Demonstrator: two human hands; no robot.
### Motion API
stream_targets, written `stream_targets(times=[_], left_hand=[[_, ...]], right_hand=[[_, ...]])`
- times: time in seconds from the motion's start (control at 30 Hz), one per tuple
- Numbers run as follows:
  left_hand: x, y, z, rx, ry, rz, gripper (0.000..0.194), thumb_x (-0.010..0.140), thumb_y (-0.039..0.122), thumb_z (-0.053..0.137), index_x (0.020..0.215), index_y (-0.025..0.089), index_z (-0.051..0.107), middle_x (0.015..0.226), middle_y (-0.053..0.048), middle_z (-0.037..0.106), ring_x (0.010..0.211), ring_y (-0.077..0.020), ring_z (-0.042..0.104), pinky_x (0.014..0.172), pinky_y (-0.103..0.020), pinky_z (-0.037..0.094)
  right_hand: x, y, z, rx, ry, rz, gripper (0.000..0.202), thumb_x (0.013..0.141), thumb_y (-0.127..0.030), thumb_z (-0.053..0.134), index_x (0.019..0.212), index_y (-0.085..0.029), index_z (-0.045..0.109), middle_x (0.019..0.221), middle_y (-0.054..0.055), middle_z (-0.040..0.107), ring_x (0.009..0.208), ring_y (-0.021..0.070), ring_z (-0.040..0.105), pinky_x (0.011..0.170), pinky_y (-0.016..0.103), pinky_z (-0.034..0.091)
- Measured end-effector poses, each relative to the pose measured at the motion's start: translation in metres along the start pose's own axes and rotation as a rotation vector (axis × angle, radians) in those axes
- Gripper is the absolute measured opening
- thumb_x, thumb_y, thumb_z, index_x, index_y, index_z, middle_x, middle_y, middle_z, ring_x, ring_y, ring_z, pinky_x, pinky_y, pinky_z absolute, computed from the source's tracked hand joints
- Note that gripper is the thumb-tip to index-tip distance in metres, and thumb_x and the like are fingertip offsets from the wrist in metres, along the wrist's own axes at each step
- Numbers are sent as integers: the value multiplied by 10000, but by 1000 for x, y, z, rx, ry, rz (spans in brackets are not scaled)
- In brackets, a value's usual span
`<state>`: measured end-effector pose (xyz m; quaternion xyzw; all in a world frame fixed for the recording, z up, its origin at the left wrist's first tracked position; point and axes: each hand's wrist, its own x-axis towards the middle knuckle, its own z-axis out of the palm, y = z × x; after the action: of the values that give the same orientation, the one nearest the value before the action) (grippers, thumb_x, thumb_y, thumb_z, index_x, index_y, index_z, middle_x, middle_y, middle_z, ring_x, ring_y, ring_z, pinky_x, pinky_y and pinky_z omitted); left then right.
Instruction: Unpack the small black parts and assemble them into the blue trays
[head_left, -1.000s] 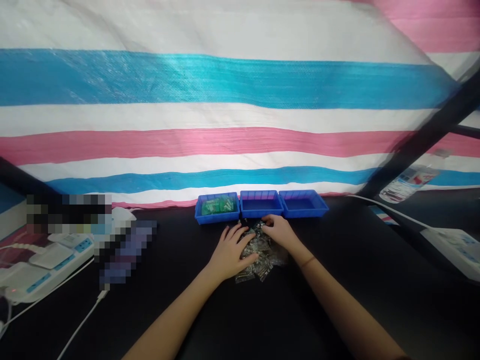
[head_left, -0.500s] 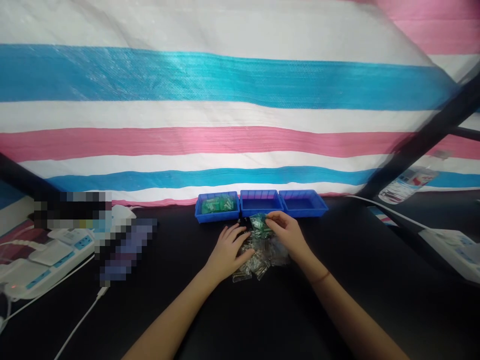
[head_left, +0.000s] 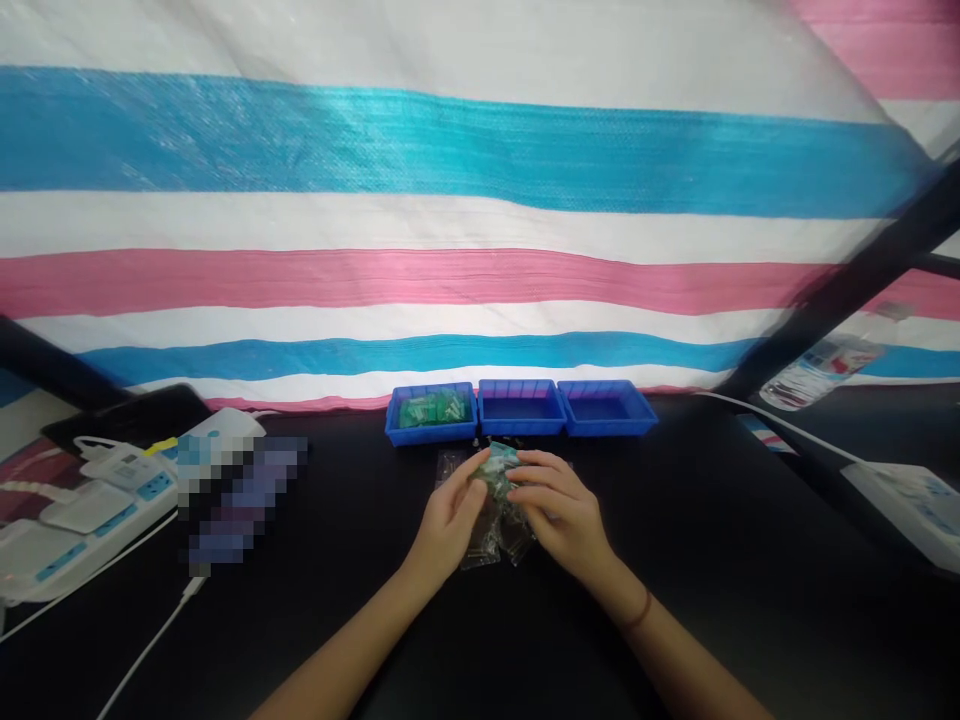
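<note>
Striped plastic sheeting (head_left: 480,230) in white, blue and pink fills the background, hanging behind a black table (head_left: 480,650). On the left side of the table lies a white power strip (head_left: 112,530) with plugs and cables; another white power strip (head_left: 900,500) sits at the far right. Three blue trays stand side by side near the sheeting: a left tray (head_left: 431,434), which holds green packets (head_left: 435,408), a middle tray (head_left: 523,415) and a right tray (head_left: 607,418). Toward the right edge, a clear bottle (head_left: 821,370) leans at a slant. Two bare hands meet over the table, just in front of the trays. The left hand (head_left: 442,515) pinches a small green packet (head_left: 501,462) between thumb and fingers. The right hand (head_left: 574,510) has curved, slightly parted fingers, their tips at the packet's right edge; whether they grip it, I cannot tell. Beneath both hands, small clear packets (head_left: 486,540) lie heaped on the table.
</note>
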<state>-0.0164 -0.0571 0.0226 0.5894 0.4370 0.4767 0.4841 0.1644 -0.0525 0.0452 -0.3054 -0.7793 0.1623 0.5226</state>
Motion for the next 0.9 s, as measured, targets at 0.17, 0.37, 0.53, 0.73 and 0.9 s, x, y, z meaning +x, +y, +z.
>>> stream_targets(times=[0.17,0.37,0.53,0.73,0.9], left_hand=[[4,-10,-1,52,71,14,493,930,378,514,1389,216,433,1287,-100,564,1034,-218,621,888,-332,520],[5,-15,-2,104,71,50,423,935,360,503,1335,225,487,1220,-88,593,1025,-216,621,833,-320,548],[6,-16,-1,111,4,93,390,914,331,538,1289,226,544,1211,-93,593,958,-200,639,807,-321,563],[4,-13,1,173,-68,108,503,887,253,572,1376,264,453,1173,-84,581,799,-148,625,705,-283,557],[5,-18,2,87,-44,118,484,891,250,568,1364,250,465,1264,-98,555,1032,-214,621,875,-343,534]], right_hand=[[0,2,-1,86,-14,238,262,849,-91,581,1041,-244,673,1025,66,688,985,224,645,852,374,536],[-4,10,1,207,-69,463,309,879,-203,595,1186,-241,604,985,67,680,793,188,666,707,322,563],[-4,11,1,109,-29,385,133,872,-185,601,928,-230,713,972,68,693,899,214,662,779,338,548],[-2,9,-1,82,-27,396,155,878,-180,569,921,-225,711,1001,75,649,736,162,630,621,282,529],[-6,10,3,283,-124,559,314,864,-243,612,1177,-238,602,1008,72,629,728,157,634,651,295,561]])
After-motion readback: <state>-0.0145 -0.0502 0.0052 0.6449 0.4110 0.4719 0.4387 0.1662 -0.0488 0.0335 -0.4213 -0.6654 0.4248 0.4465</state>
